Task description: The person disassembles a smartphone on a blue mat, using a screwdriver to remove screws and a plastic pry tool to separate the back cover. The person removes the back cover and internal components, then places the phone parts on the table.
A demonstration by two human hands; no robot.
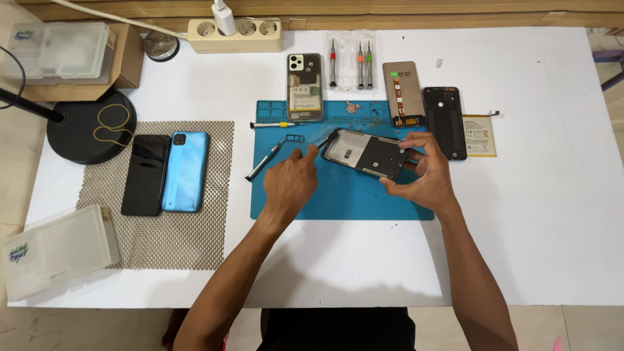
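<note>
- Right hand [426, 175] grasps the phone frame [365, 153] by its right end, thumb below and fingers over the top edge; the frame sits tilted, lifted off the blue work mat [338, 195] near the mat's upper middle
- Left hand [290, 182] is loosely curled, index finger and thumb stretched toward the frame's left end; something thin and dark seems pinched there, too small to name, so I cannot tell whether it truly grips anything
- Risk: the frame is held at one end only. Pressure from the left hand at the far end could lever it out of the grip or flex it
- Risk: a small SIM tray [294, 138] and a loose screwdriver [263, 160] lie just beside the left hand on the mat; a sweep of the wrist could knock them off the mat onto the white surface [539, 247]
- Risk: another screwdriver with a yellow collar [272, 124] lies at the mat's top edge, free to roll
- Risk: the detached display panel [402, 93], black back cover [445, 121] and battery [480, 135] lie near the right hand; the battery sits just beside the cover, and a dropped frame corner could dent or puncture it
- Opened phone with pale rear [305, 86] rests at the mat's top, its inside exposed to stray parts
- Blue phone [186, 171] and black phone [145, 174] lie well apart on the mesh pad [188, 240], out of harm's way
</note>
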